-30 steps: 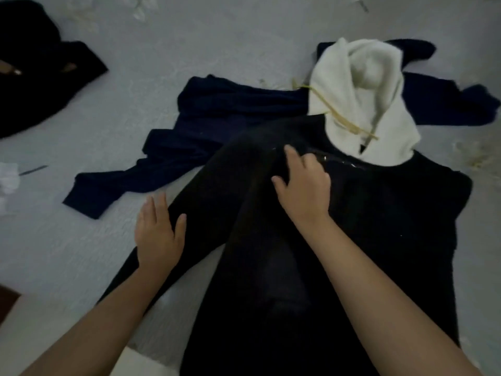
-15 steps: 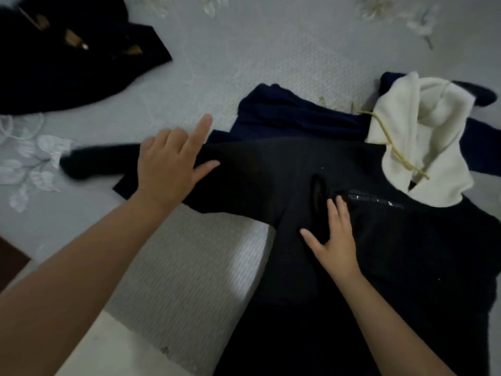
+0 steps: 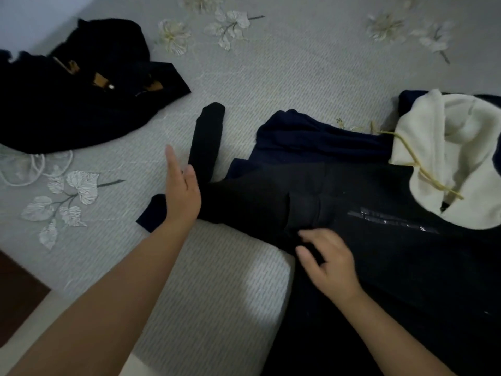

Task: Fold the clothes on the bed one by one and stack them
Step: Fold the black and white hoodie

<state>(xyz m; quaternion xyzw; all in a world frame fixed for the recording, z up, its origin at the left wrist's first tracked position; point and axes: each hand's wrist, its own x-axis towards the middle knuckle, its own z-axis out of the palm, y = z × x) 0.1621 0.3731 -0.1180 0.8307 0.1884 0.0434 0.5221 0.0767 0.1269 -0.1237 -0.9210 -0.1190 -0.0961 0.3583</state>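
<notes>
Black hoodie (image 3: pixel 393 267) lies flat at the near edge of the bed (image 3: pixel 298 77); its body runs off the lower frame border, white-lined hood (image 3: pixel 447 158) at its far right. I take the hoodie as landmark.

Its sleeve (image 3: pixel 207 142) extends left of the body, then bends away from me, cuff lying on bare bedspread.

Left hand (image 3: pixel 181 196): fingers straight, flat, pressing the sleeve at the bend; nothing gripped.

Right hand (image 3: pixel 329 260): on the hoodie where sleeve meets body, fingers loosely curled. I cannot tell if it pinches the cloth.

A navy garment (image 3: pixel 311 137) lies under the hoodie, showing beyond its far edge and as a corner beside the left hand.

A dark garment pile (image 3: pixel 76 99) lies far left of the hoodie, well apart, with bare bedspread between.

Surface: grey ribbed bedspread, pale embroidered flowers. Bed edge drops off left of the hoodie's lower part, with dark floor (image 3: pixel 16 289) at the frame's left edge.
</notes>
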